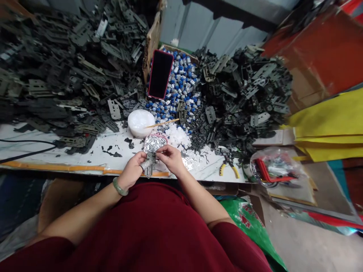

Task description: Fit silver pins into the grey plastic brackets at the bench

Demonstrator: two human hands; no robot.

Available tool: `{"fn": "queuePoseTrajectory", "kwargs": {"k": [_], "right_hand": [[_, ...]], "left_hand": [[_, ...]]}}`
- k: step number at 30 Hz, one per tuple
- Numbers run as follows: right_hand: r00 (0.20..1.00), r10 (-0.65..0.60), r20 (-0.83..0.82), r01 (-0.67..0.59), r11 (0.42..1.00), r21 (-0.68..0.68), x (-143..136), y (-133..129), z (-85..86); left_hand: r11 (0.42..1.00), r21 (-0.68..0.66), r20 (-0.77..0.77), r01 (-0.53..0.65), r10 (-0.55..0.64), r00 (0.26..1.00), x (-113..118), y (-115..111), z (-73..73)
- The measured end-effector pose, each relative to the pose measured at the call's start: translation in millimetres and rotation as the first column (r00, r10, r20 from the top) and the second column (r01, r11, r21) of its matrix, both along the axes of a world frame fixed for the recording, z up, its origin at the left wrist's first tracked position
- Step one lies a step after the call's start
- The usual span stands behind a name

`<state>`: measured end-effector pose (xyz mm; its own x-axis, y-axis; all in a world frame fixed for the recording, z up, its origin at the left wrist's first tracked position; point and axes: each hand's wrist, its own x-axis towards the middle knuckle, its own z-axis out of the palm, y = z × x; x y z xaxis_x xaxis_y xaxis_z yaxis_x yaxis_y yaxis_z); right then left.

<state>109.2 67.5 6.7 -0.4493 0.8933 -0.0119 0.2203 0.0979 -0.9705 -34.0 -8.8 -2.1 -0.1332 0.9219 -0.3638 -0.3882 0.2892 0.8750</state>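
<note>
My left hand (134, 169) is closed around a grey slotted plastic part (149, 170) at the table's front edge. At the upper end of that part, my right hand (171, 158) pinches with thumb and finger; whatever lies between those fingertips is too small to make out. Just beyond both hands sits a pink-rimmed dish (155, 143) full of small silvery metal pins. Behind it stands a white bowl (141, 123) of white paste, with a thin wooden stick (163, 123) lying across its rim.
Heaps of dark grey plastic parts rise at left (70, 75) and right (244, 87). Between them lie blue-and-white pieces (181, 79) with a phone (160, 74) on top. Yellow-handled pliers (229, 169), a plastic bag with a red-handled tool (275, 170) and a black cable (31, 151) lie around.
</note>
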Motion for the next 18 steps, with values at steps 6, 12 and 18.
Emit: {"fn": "queuePoseTrajectory", "kwargs": {"k": [6,12,18], "right_hand": [[0.999,0.016,0.049,-0.023,0.992,0.125,-3,-5,-2.8],[0.983,0.072,0.166,-0.122,0.942,0.312,-1,-6,-1.5],[0.958,0.070,0.278,-0.159,0.935,0.315,-7,-12,-5.2]], "left_hand": [[1.000,-0.028,-0.007,0.005,-0.006,1.000,1,-1,5.0],[0.998,-0.058,-0.017,0.029,-0.030,0.999,0,-4,4.0],[0.997,-0.063,-0.044,0.040,-0.043,0.998,-3,-9,1.6]]}}
